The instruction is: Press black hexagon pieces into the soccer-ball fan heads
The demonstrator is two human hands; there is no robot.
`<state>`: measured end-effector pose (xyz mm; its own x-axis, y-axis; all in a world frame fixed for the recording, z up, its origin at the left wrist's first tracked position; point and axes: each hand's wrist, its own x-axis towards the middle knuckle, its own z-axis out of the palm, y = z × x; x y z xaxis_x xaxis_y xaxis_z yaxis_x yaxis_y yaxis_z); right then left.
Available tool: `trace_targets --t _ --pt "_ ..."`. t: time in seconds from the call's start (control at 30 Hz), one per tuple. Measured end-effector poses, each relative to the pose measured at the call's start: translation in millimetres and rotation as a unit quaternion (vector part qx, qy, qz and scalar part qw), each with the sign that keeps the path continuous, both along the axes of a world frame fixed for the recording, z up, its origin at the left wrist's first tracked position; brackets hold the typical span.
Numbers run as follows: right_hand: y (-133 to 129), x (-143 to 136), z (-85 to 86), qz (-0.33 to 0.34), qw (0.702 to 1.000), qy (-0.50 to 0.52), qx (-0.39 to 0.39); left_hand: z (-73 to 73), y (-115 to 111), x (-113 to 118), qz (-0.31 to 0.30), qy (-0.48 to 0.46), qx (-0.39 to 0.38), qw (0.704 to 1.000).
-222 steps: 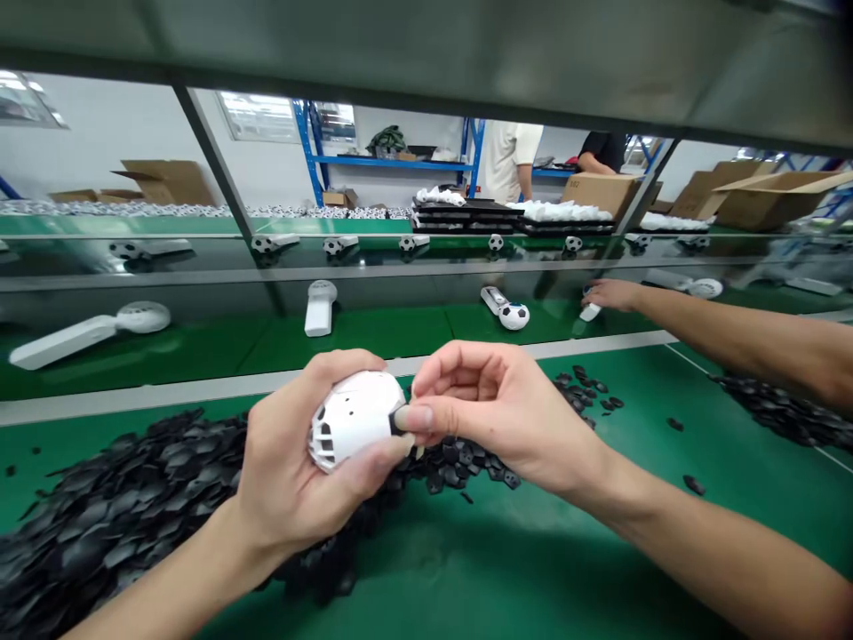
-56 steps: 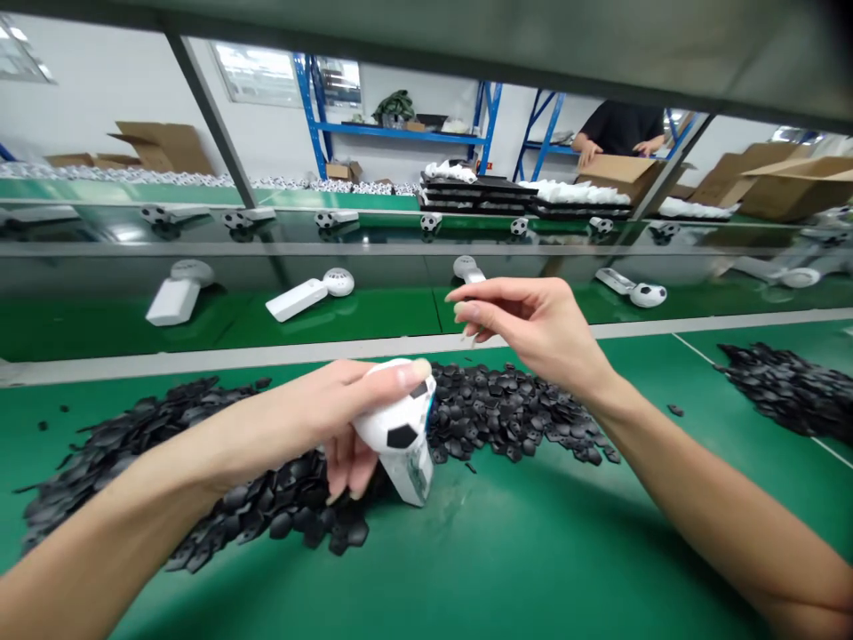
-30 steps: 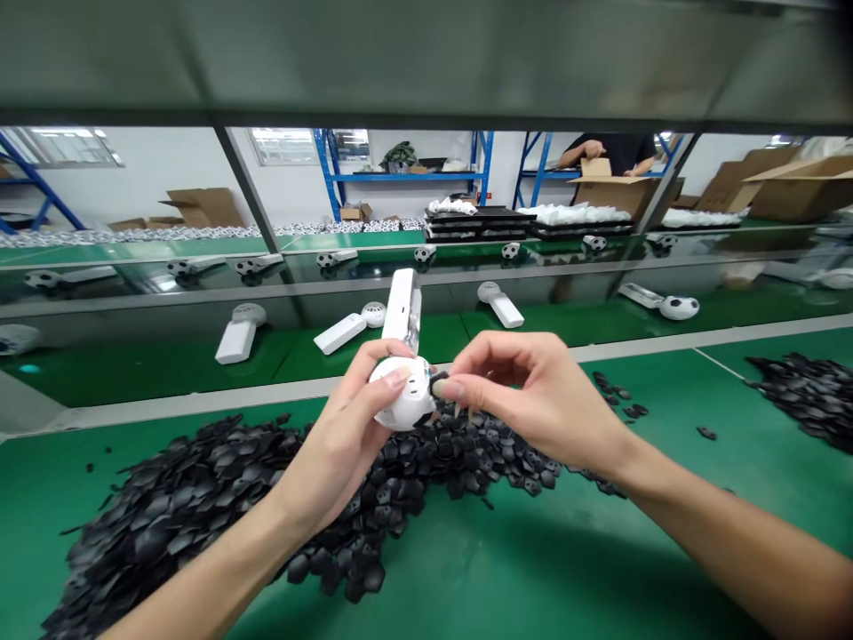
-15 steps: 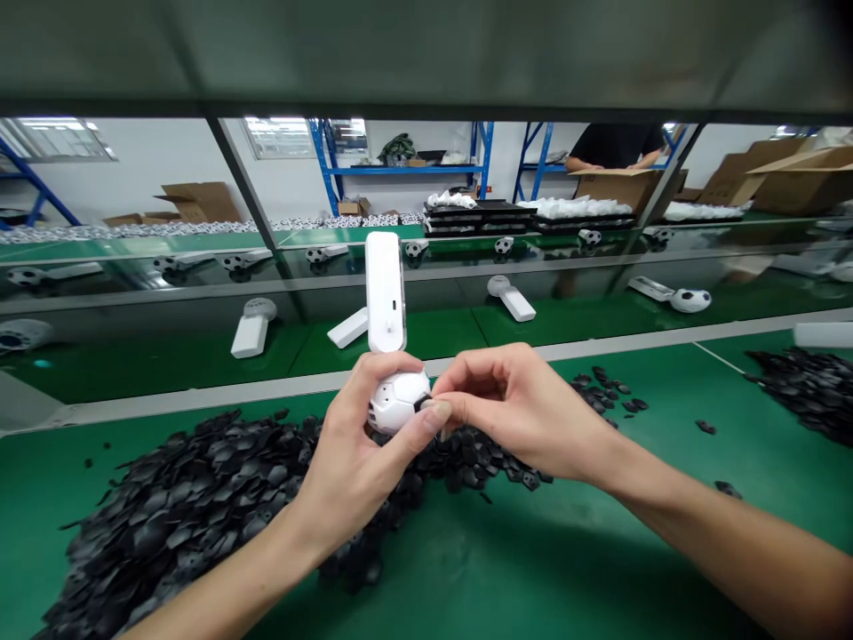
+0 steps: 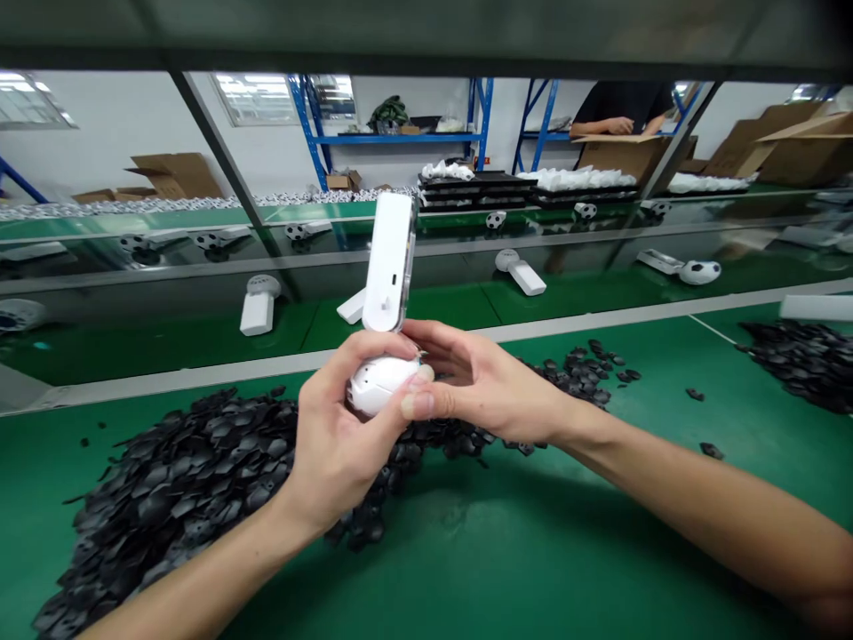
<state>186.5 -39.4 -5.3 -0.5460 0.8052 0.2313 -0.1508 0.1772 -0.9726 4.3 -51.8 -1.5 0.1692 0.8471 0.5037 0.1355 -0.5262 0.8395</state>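
Above the heap of black pieces (image 5: 173, 489), the left hand (image 5: 339, 436) wraps closed around the white fan (image 5: 383, 320)'s round head, handle upright; the right hand (image 5: 480, 391) cups it, fingers curled against it.

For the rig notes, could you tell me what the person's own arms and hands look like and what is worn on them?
Both forearms are bare, with no sleeves in view. The left hand and right hand wear no gloves, rings, watch or bands.
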Motion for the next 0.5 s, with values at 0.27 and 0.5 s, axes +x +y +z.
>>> trace_targets --t 0.27,0.5 --pt "8.4 4.7 -2.7 -0.009 0.999 -0.034 0.009 -0.8 13.7 -1.9 0.001 0.006 -0.055 0.998" --pt "20.2 15.6 -12.8 -0.083 0.961 -0.248 0.089 2.0 35.3 -8.4 -0.067 -0.17 -0.202 0.962"
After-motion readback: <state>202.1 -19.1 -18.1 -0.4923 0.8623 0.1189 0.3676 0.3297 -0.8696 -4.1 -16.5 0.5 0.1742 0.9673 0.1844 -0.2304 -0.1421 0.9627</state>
